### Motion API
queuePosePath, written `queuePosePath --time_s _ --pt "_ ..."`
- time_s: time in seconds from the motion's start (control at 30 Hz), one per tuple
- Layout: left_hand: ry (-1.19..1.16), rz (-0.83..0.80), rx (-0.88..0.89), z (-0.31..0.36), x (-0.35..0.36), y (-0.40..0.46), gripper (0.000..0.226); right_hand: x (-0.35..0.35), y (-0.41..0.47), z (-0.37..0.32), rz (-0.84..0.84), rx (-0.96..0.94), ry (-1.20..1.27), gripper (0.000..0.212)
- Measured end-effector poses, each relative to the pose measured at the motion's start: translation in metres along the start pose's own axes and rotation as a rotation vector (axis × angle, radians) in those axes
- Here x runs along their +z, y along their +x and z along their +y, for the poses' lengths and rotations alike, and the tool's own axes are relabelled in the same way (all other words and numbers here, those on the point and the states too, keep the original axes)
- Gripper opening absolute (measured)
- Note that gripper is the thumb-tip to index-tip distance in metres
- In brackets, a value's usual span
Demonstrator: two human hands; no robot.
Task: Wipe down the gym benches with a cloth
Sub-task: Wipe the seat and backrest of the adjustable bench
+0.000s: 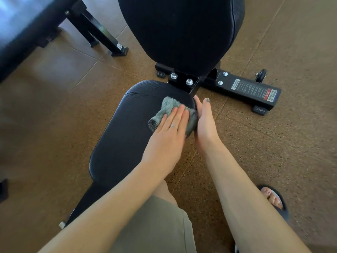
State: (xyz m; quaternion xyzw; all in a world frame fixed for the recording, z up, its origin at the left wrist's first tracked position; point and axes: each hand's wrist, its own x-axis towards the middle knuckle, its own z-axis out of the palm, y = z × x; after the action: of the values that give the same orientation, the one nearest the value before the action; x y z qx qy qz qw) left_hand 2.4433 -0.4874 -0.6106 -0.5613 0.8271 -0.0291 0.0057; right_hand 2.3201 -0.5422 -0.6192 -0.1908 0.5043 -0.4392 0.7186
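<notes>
The black seat pad [120,136] of the gym bench carries a grey fluffy cloth [165,111]; the cloth lies near the far right end of the pad and hangs over its right edge; the left hand [169,130] lies flat on the cloth, and the right hand [205,121] rests against the pad's right side; the brown speckled floor [264,147] carries the bench's black base bar [242,89], with small feet touching the floor; another bench's black legs [102,36] stand on the floor at the upper left.
</notes>
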Motion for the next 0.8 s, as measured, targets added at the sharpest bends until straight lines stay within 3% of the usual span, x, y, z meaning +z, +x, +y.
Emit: queuePosePath --time_s 0.07,0.17,0.27,0.33,0.4,0.43,0.5,0.6,0.8 --pt "0.0 -0.028 0.008 -0.009 -0.003 -0.034 0.082 0.009 -0.01 -0.002 0.14 -0.018 -0.162 0.062" --pt "-0.182 -0.029 0.02 -0.018 -0.011 -0.047 0.079 0.023 -0.046 0.009 0.389 -0.466 -0.55 0.052" --pt "-0.757 -0.125 -0.101 -0.027 -0.047 -0.032 0.073 0.035 -0.074 0.032 0.359 -0.794 -0.774 0.049" --pt "-0.917 0.041 -0.213 -0.044 -0.067 -0.029 0.067 0.043 -0.087 0.041 0.335 -0.829 -0.989 0.05" --pt "-0.865 0.197 -0.341 -0.068 -0.075 -0.029 0.058 0.051 -0.094 0.047 0.319 -0.791 -1.219 0.053" --pt "-0.762 0.199 -0.419 -0.082 -0.073 -0.026 0.054 0.053 -0.093 0.05 0.3 -0.77 -1.332 0.055" --pt "-0.598 0.029 -0.628 -0.108 -0.065 -0.019 0.053 0.059 -0.086 0.057 0.231 -0.744 -1.526 0.058" --pt "-0.609 -0.259 -0.889 -0.128 -0.05 -0.019 0.052 0.061 -0.077 0.07 0.153 -0.713 -1.678 0.06" --pt "-0.448 -0.169 -0.862 -0.124 -0.035 -0.029 0.041 0.055 -0.034 0.035 0.048 -0.669 -1.787 0.057"
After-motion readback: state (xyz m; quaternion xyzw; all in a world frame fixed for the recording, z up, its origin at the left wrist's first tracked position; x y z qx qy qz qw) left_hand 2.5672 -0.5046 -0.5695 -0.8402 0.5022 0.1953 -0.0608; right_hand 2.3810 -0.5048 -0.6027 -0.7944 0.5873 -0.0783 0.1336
